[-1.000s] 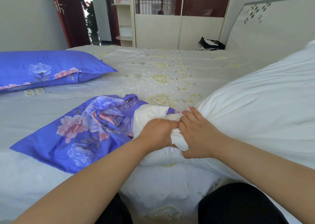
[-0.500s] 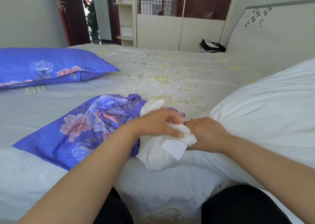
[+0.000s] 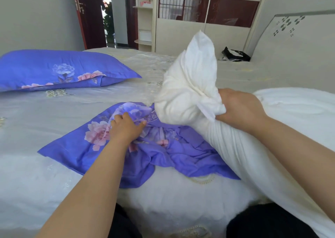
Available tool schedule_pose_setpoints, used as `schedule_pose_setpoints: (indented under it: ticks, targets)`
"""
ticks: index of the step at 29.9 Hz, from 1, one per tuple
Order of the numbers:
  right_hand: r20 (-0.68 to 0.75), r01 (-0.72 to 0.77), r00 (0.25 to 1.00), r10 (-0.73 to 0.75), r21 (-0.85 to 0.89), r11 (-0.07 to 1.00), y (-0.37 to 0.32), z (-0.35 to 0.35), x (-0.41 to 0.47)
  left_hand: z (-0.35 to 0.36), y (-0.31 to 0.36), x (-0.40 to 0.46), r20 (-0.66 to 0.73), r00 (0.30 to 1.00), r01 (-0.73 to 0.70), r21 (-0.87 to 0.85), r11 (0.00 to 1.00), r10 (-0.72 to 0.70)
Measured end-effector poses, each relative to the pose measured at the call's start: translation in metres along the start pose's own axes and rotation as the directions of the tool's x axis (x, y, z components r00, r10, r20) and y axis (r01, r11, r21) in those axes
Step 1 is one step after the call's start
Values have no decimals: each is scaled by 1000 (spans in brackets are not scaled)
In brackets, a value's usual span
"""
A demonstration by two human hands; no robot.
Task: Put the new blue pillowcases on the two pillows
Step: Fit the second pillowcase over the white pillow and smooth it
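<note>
The person's right hand (image 3: pixel 239 109) is clamped around a bunched neck of the bare white fabric pillow (image 3: pixel 190 85), squeezing one end into a gathered bundle that stands tilted upward above the bed, its pointed corner topmost. The rest of this pillow runs down to the right, under the right forearm and off the lower right edge of the view.

The left hand (image 3: pixel 125 127) is well apart from the right, lying on the loose blue floral cotton pillowcase (image 3: pixel 81 147) with its fingers bent into a raised fold of the cloth and the thumb stretched toward the pillow bundle; whether the fingers actually pinch the fold cannot be told. This pillowcase lies crumpled and partly spread on the pale embroidered bedspread (image 3: pixel 32 120), directly below and to the left of the gripped pillow end, its far edge touching or just under the bundle.

Farther back on the left of the bed rests a second pillow already dressed in a matching blue floral pillowcase (image 3: pixel 59 71), lying flat.

Behind the bed stand a cream wardrobe with dark red glass panels (image 3: pixel 208 29), a dark red door (image 3: pixel 87 18) and a pale headboard with a leaf pattern (image 3: pixel 290 34). A small black and white item (image 3: pixel 235 53) sits at the far side of the bed near the headboard.
</note>
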State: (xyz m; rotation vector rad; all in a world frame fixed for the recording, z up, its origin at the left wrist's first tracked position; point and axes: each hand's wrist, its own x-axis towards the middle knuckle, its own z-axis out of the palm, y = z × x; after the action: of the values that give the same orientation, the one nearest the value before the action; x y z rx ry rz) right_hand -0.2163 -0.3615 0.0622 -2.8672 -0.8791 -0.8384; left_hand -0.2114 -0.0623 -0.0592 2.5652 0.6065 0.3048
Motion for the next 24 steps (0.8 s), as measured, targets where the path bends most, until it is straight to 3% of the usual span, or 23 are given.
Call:
schedule_pose_setpoints:
  ticks: [3, 8, 12, 14, 16, 19, 20, 21, 23, 24]
  targets:
    - [-31, -20, 999, 20, -5, 1000, -21, 4, 34, -4, -16, 2, 87, 995, 39, 98, 994, -48]
    - [-166, -20, 986, 22, 12, 1000, -56, 35, 73, -14, -27, 10, 231, 968, 90, 60, 994, -102]
    - [-110, -90, 990, 92, 24, 996, -74, 90, 62, -19, -25, 6, 170, 981, 109, -53, 993, -98]
    - [-103, -125, 986, 133, 83, 989, -83, 116, 47, -20, -27, -1, 172, 984, -20, -195, 981, 54]
    - [-119, -146, 980, 160, 118, 982, -91, 135, 36, -17, -35, -4, 196, 974, -45, -343, 938, 118]
    - [-122, -175, 974, 190, 128, 976, -96, 140, 38, -10, -47, 2, 285, 958, 70, -310, 948, 22]
    - [-109, -181, 974, 197, 138, 974, -95, 140, 39, -12, -46, 2, 309, 951, 157, -393, 906, -31]
    - [-103, -190, 973, 206, 151, 970, -93, 139, 39, -16, -45, 3, 343, 934, 277, -532, 800, -95]
    - [-112, -201, 969, 222, 173, 964, -88, 136, 38, -25, -42, 7, 463, 870, 492, -787, 373, -169]
    - [-126, -192, 968, 217, 182, 964, -87, 137, 37, -28, -43, 10, 497, 850, 523, -836, 165, -174]
